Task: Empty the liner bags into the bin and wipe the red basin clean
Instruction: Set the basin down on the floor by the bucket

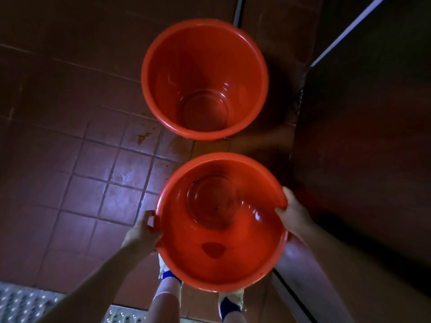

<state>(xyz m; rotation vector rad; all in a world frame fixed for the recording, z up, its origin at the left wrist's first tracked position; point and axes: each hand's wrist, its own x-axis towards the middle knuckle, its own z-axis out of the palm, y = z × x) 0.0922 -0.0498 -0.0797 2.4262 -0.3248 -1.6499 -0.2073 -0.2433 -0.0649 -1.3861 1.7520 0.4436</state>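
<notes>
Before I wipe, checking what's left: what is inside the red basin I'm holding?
In the held basin: a puddle on its near wall, dark specks by the base. The right hand covers a patch of inner rim; the rest shows.

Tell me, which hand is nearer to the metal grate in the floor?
Left. The left hand grips the held red basin on the rim toward the grate; the right hand grips the opposite rim, with the whole basin between it and the grate.
</notes>
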